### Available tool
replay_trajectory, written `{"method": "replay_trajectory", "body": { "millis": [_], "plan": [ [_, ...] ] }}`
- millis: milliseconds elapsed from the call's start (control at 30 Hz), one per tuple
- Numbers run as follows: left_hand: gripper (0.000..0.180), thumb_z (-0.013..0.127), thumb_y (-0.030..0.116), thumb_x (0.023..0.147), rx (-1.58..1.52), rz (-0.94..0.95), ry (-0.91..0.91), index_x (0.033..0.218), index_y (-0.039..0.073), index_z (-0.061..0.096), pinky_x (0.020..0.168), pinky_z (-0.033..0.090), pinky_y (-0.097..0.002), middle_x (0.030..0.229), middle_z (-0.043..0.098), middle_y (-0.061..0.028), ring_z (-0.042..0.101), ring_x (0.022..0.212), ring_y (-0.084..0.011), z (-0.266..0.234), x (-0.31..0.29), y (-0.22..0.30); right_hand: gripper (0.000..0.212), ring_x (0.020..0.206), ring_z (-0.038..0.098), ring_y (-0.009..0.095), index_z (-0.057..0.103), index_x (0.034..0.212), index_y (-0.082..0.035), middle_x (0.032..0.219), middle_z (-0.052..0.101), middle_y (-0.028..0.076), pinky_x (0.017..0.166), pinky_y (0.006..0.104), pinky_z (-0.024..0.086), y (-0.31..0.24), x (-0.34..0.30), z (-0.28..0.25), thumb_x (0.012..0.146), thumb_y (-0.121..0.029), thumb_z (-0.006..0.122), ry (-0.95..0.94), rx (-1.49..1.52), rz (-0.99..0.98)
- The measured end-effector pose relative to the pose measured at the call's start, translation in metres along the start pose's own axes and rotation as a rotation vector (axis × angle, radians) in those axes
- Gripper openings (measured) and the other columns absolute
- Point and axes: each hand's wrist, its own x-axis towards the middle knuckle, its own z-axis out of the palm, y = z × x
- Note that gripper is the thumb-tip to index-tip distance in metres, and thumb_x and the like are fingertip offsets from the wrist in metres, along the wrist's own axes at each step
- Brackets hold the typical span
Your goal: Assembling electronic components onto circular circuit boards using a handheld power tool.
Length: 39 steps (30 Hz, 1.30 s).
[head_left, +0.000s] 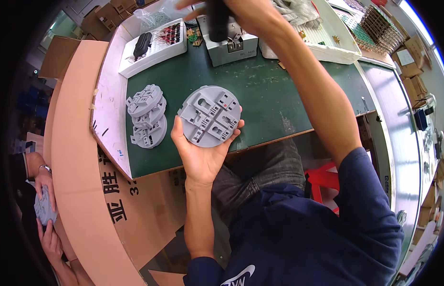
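Note:
My left hand holds a round grey plastic base from below, thumb at its left edge and fingertips at its right. Moulded slots and raised blocks cover its upper face, with a small red spot near the upper right. At the top edge my right hand is around a black cylindrical tool, some fingers reaching out past its left side. The tool is over a grey-white metal box with a small fitting on its front. Left of the held base, several similar grey bases lie in an overlapping stack.
A white foam tray holds red-and-black wired parts and a black object. Behind the box lies a larger white tray. Cardboard borders the green table on the left. Beyond it, another person's hands hold a grey part. A red stool stands below.

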Motion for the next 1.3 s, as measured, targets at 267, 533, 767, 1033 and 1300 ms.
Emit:
{"method": "replay_trajectory", "body": {
  "millis": [267, 533, 767, 1033, 1300],
  "plan": [
    [0.080, 0.043, 0.064, 0.100, -0.101, -0.113, -0.090, 0.152, 0.004, 0.043, 0.099, 0.053, -0.0474, 0.144, 0.051, -0.0320, 0.062, 0.118, -0.0449, -0.012, 0.009, -0.001, 0.059, 0.058, 0.055, 0.009, 0.049, 0.141, 0.004, 0.076, 0.059, 0.003, 0.052, 0.0258, 0.049, -0.011, -0.016, -0.042, 0.098, -0.027, 0.072, 0.181, -0.078, -0.099],
    [0.076, 0.087, 0.040, 0.073, 2.045, 0.612, 0.174, 0.132, -0.001, 0.061, 0.108, 0.041, -0.0526, 0.144, 0.044, -0.0247, 0.045, 0.129, -0.0435, -0.015, 0.025, -0.033, 0.021, 0.052, 0.054, 0.009, 0.057, 0.089, -0.001, 0.064, 0.057, 0.000, 0.047, 0.0280, 0.043, 0.006, 0.022, -0.020, 0.092, -0.016, 0.072, 0.366, -0.297, -0.213],
    [0.086, 0.084, 0.049, 0.077, 2.176, 0.639, 0.232, 0.138, -0.001, 0.053, 0.109, 0.040, -0.0510, 0.147, 0.044, -0.0215, 0.046, 0.129, -0.0405, -0.014, 0.028, -0.038, 0.020, 0.051, 0.052, 0.009, 0.057, 0.089, -0.003, 0.063, 0.054, -0.001, 0.047, 0.0284, 0.043, 0.040, 0.025, -0.022, 0.090, -0.018, 0.071, 0.350, -0.412, -0.219],
    [0.086, 0.084, 0.050, 0.077, 2.194, 0.640, 0.231, 0.136, -0.004, 0.053, 0.108, 0.040, -0.0509, 0.147, 0.044, -0.0201, 0.046, 0.127, -0.0392, -0.019, 0.028, -0.037, 0.024, 0.051, 0.053, 0.008, 0.062, 0.107, 0.001, 0.065, 0.057, -0.001, 0.046, 0.0258, 0.043, 0.011, -0.028, 0.007, 0.094, -0.018, 0.070, 0.236, -0.186, 0.043],
    [0.085, 0.085, 0.048, 0.075, 2.209, 0.662, 0.229, 0.135, -0.003, 0.053, 0.107, 0.040, -0.0515, 0.144, 0.044, -0.0203, 0.047, 0.126, -0.0396, -0.018, 0.030, -0.037, 0.040, 0.053, 0.053, 0.007, 0.057, 0.130, 0.004, 0.070, 0.058, -0.001, 0.047, 0.0248, 0.043, 0.014, -0.063, 0.024, 0.098, -0.018, 0.069, 0.126, -0.071, 0.148]
  ]
}}
